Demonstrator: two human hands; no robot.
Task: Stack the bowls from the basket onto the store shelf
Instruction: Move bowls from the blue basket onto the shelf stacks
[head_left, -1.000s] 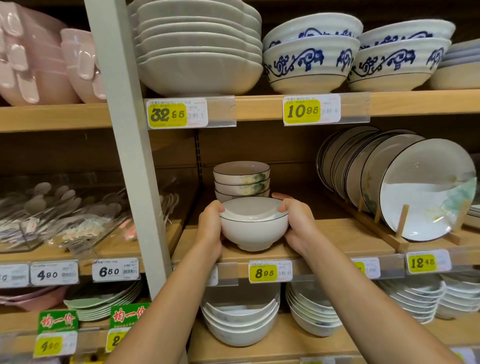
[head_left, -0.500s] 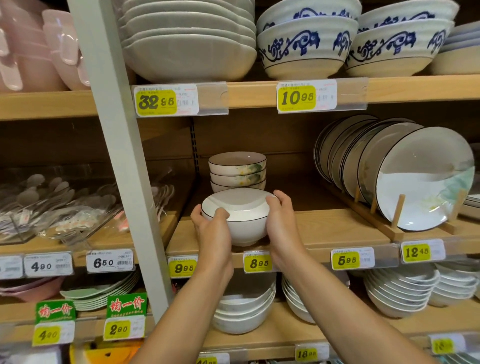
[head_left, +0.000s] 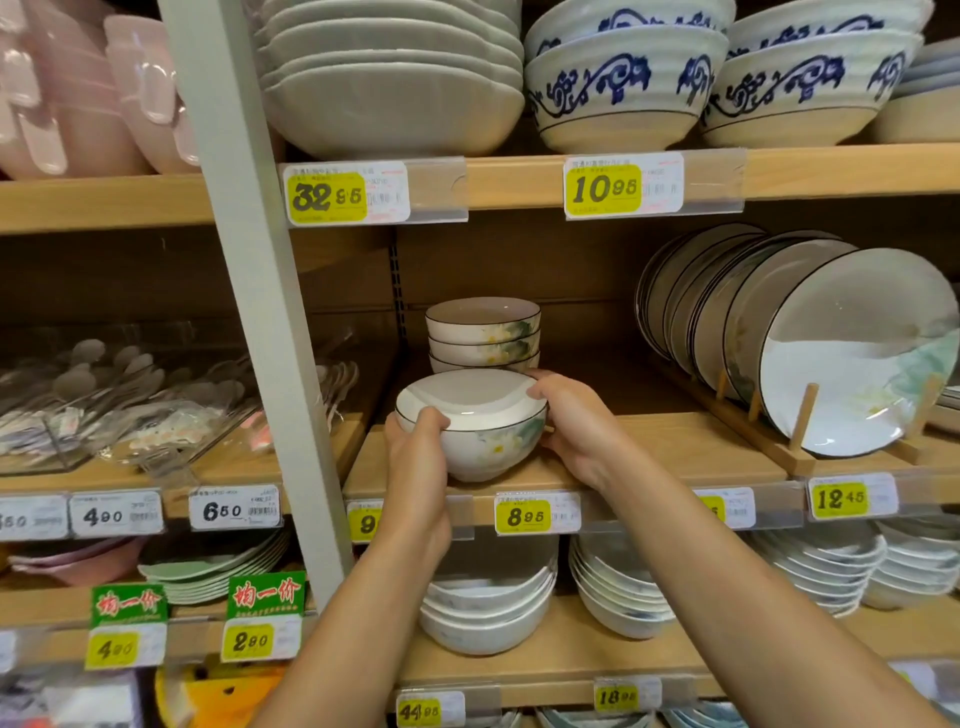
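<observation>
Bowl (head_left: 488, 449) upright, mouth up, in curled grip of left hand (head_left: 415, 467) and right hand (head_left: 576, 431)

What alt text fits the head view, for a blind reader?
The left hand and the right hand hold a white, dark-rimmed bowl at the front of a wooden shelf, before a stack of matching bowls. Plates stand in a rack to the right; yellow price tags line the shelf edges.

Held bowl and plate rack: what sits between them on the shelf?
In the head view, only the right hand gripping the bowl, then bare shelf up to the rack.
</observation>
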